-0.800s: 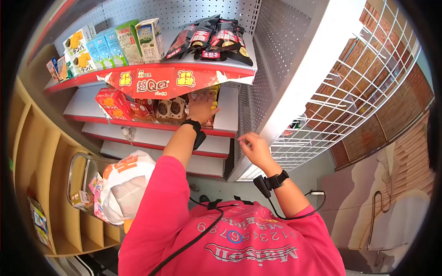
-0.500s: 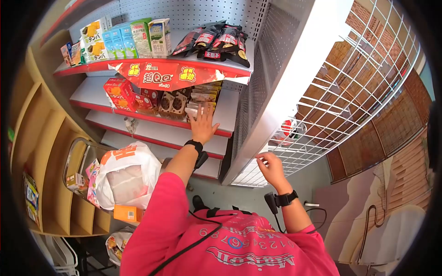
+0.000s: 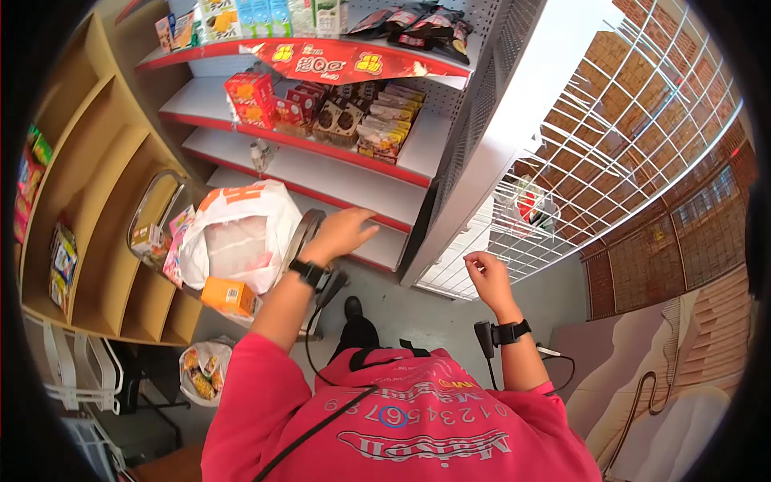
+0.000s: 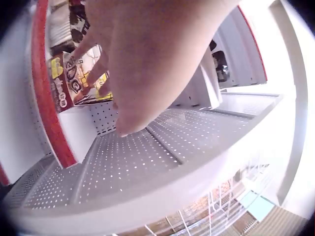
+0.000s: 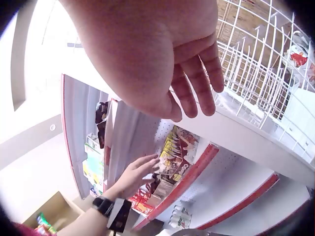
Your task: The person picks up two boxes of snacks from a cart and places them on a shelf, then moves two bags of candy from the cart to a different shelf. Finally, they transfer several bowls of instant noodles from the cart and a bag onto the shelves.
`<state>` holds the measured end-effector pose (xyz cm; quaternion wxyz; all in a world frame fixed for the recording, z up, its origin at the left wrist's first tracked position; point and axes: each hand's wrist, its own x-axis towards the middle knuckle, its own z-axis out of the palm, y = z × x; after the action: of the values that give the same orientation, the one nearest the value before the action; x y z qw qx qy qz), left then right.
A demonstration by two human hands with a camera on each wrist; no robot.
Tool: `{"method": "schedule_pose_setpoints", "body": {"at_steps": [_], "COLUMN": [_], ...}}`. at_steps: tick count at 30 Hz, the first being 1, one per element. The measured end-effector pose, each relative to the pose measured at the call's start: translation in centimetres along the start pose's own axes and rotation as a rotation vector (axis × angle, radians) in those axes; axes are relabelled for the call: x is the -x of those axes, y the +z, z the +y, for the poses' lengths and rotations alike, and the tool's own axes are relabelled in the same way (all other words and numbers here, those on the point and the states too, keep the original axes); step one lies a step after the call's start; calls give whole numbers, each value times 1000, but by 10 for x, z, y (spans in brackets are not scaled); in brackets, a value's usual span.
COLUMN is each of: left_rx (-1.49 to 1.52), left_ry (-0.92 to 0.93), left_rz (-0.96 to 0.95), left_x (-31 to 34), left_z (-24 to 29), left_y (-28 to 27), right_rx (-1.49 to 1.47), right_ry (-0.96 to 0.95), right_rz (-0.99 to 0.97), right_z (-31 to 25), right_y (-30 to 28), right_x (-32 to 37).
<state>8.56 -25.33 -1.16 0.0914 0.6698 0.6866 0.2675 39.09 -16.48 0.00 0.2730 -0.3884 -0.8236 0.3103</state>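
My left hand is empty, fingers extended, in front of the lower shelves, beside the white plastic bag. In the left wrist view the hand overlaps a display box of yellow snack packets. Near the white wire rack, my right hand hangs with its fingers loosely bent and nothing in it. The same row of snack packets sits at the right of the middle shelf, next to dark boxes with round cookie pictures and red boxes.
A white wire rack stands at the right, past a perforated panel. On the left are a curved wooden shelf and an orange box by the bag. A bag of snacks sits low down. Small bottles stand on a lower shelf.
My left hand has drawn back from the snack packets, down and toward me. The head view has tilted lower and left. My right hand stays loosely bent.
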Motion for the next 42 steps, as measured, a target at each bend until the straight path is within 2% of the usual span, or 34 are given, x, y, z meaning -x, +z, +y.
{"method": "schedule_pose_setpoints", "body": {"at_steps": [2,6,12,15,20,23,31,32,35,36,39,42], "left_rx": [35,-35,-178,-167,-241,-266,-94,-84,-67,-71,-124,-117], "left_ry": [-162,-385,-921,-1035,-1087,-991,-1058,-1048,-990,-952,-871,-857], "left_rz": [-22,276,710,758,715,685,523,512,468,444,375,350], "left_x": [51,157,294,338,357,362,392,395,401,400,393,384], "left_z": [4,-17,-21,-31,-54,-78,-169,-178,-202,-208,-225,-238], "left_y": [-22,-42,-77,-74,-77,-89,-116,-118,-123,-125,-130,-133], "right_rx": [-16,-79,-153,-205,-148,-118,-55,-10,56,151,196,35], "right_ry": [5,-54,-160,-166,-188,-158,-186,-120,-258,-203,-59,-144], "right_rz": [-59,-120,-254,-328,-417,-432,-510,-555,-320,-366,-363,-302], "right_z": [0,-5,-51,-66,-91,-117,-179,-179,-163,-167,-182,-171], "right_y": [10,46,105,129,167,191,274,283,314,318,335,358], "right_x": [-3,-16,-30,-29,-25,-21,6,8,19,23,41,51]}}
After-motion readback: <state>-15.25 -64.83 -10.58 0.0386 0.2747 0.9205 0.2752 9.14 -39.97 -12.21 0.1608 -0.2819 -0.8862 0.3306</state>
